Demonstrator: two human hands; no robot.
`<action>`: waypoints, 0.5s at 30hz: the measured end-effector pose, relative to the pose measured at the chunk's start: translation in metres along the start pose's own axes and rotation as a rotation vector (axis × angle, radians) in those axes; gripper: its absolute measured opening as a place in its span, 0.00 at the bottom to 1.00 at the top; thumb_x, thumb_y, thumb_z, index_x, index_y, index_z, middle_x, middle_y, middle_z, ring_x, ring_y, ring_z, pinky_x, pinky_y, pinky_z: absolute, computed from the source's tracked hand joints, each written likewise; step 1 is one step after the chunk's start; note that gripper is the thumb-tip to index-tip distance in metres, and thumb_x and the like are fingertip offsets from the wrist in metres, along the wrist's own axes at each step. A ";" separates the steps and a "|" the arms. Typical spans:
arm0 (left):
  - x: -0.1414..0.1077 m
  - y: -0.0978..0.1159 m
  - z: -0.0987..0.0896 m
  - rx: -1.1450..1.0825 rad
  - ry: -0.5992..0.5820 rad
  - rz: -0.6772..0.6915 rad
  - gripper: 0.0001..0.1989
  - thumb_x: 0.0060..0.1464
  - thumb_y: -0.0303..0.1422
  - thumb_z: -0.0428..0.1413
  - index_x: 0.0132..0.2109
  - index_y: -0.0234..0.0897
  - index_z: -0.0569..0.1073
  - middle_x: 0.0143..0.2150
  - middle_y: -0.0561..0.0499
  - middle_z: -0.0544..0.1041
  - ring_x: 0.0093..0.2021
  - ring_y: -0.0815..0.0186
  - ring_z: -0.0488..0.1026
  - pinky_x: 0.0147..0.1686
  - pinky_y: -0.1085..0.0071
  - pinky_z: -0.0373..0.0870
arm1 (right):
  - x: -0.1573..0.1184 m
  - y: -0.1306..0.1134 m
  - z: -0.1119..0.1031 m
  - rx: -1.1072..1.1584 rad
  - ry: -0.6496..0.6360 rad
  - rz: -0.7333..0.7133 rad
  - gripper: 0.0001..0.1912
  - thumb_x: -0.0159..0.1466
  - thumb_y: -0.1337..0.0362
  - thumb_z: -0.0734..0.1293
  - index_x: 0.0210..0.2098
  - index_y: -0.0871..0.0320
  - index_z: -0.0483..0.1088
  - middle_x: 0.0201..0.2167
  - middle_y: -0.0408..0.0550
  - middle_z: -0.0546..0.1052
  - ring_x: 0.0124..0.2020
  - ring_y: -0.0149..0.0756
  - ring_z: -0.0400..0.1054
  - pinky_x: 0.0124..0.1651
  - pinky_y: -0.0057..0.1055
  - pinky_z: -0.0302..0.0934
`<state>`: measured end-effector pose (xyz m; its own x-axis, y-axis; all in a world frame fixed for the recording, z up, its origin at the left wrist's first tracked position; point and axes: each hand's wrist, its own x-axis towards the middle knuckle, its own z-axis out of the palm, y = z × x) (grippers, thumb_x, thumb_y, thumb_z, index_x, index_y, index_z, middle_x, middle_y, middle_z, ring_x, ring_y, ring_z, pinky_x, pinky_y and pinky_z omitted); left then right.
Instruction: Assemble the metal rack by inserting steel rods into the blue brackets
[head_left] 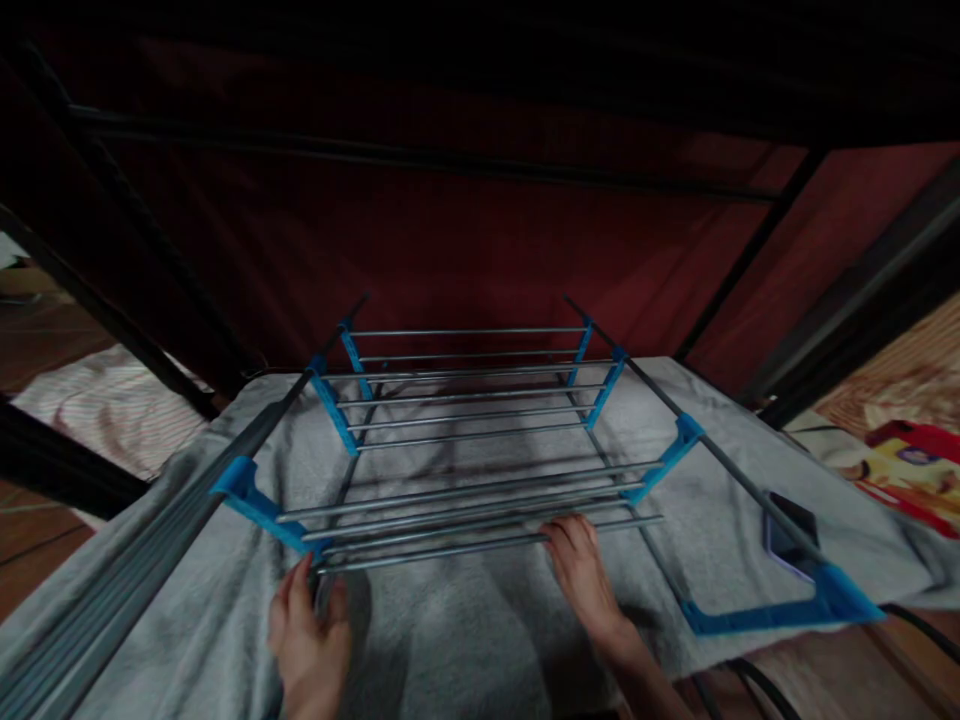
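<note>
R hand (579,570) on front rod (435,554) | axis L-R | L hand (311,632) @L-end

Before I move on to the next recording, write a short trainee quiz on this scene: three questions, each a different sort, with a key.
1. Multiple choice: what does the right hand have its fingers on?
a) the phone
b) the nearest rod
c) the red package

2. True or false: the phone lies on the grey cloth.

3. Fill in the colour: the bracket closest to the left hand is ___.

Key: 1. b; 2. true; 3. blue
</note>
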<state>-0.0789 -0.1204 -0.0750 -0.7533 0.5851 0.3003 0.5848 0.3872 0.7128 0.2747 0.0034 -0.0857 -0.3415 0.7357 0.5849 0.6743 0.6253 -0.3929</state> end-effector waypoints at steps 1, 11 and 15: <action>-0.001 0.003 -0.001 0.034 0.035 0.058 0.29 0.60 0.48 0.49 0.64 0.40 0.69 0.64 0.37 0.69 0.67 0.44 0.66 0.68 0.44 0.59 | 0.004 -0.001 -0.005 -0.003 0.017 0.000 0.15 0.70 0.69 0.62 0.51 0.48 0.75 0.44 0.46 0.77 0.49 0.44 0.70 0.54 0.44 0.68; 0.008 0.026 -0.007 0.086 0.027 0.576 0.21 0.63 0.44 0.46 0.56 0.45 0.74 0.58 0.41 0.78 0.62 0.46 0.72 0.71 0.44 0.53 | 0.056 -0.006 -0.050 -0.084 0.159 -0.140 0.16 0.72 0.72 0.60 0.51 0.50 0.74 0.42 0.46 0.77 0.47 0.37 0.72 0.68 0.51 0.59; 0.016 0.021 -0.006 0.018 0.039 0.571 0.19 0.60 0.47 0.51 0.50 0.45 0.78 0.50 0.42 0.81 0.54 0.47 0.76 0.66 0.46 0.61 | 0.072 -0.009 -0.057 -0.073 0.199 -0.169 0.17 0.72 0.72 0.60 0.52 0.49 0.75 0.41 0.45 0.77 0.46 0.35 0.73 0.68 0.50 0.59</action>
<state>-0.0810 -0.1072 -0.0510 -0.3271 0.6780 0.6582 0.9070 0.0297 0.4201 0.2816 0.0360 0.0007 -0.3228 0.5526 0.7684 0.6664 0.7092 -0.2301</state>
